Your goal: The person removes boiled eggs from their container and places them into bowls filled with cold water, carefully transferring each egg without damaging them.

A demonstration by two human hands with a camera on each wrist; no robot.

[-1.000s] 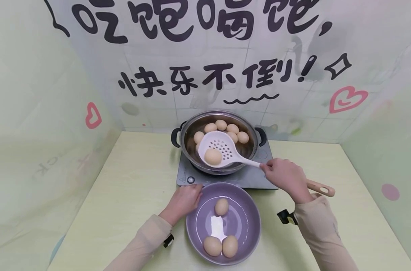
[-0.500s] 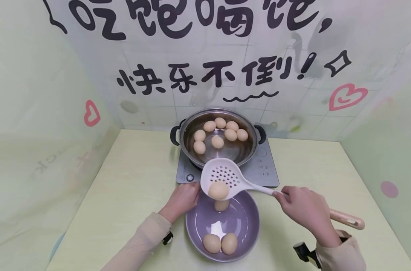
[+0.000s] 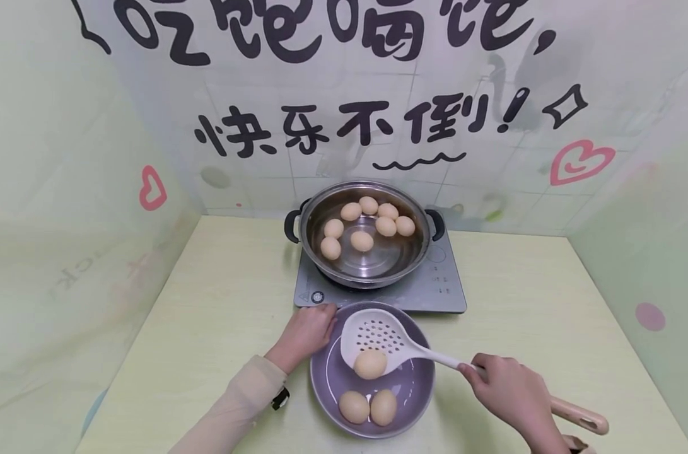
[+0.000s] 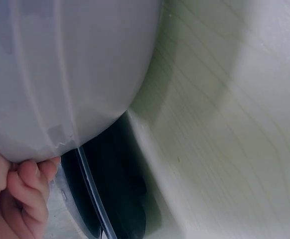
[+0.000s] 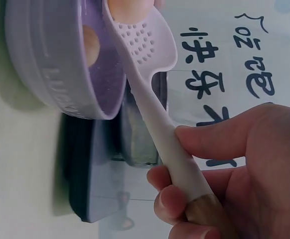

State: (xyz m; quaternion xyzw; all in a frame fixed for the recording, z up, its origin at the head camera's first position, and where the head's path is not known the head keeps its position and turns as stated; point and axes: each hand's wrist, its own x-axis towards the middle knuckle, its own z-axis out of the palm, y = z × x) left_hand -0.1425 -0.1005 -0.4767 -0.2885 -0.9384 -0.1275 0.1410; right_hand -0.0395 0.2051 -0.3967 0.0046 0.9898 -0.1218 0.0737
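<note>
My right hand [image 3: 509, 388] grips the handle of a white slotted skimmer [image 3: 372, 328], thumb along its neck in the right wrist view. On the skimmer's front edge sits a brown egg [image 3: 370, 364], held over a purple bowl [image 3: 318, 384]. Two more eggs, a left one [image 3: 354, 407] and a right one [image 3: 383, 407], lie in the bowl's near part; the skimmer covers its far part. My left hand [image 3: 304, 335] holds the bowl's far left rim; its curled fingers [image 4: 30, 194] show against the bowl's outer wall in the left wrist view.
Behind the bowl, a steel pot [image 3: 372, 282] with black side handles stands on a grey induction cooker [image 3: 429, 296]. Several eggs [image 3: 362, 241] lie in its water. A printed sheet [image 3: 332, 82] lines the back wall, and side sheets flank the pale table [image 3: 219, 277].
The skimmer came from over the pot toward me and down over the bowl, carrying one egg. My right hand moved back and to the right; my left hand stayed at the rim.
</note>
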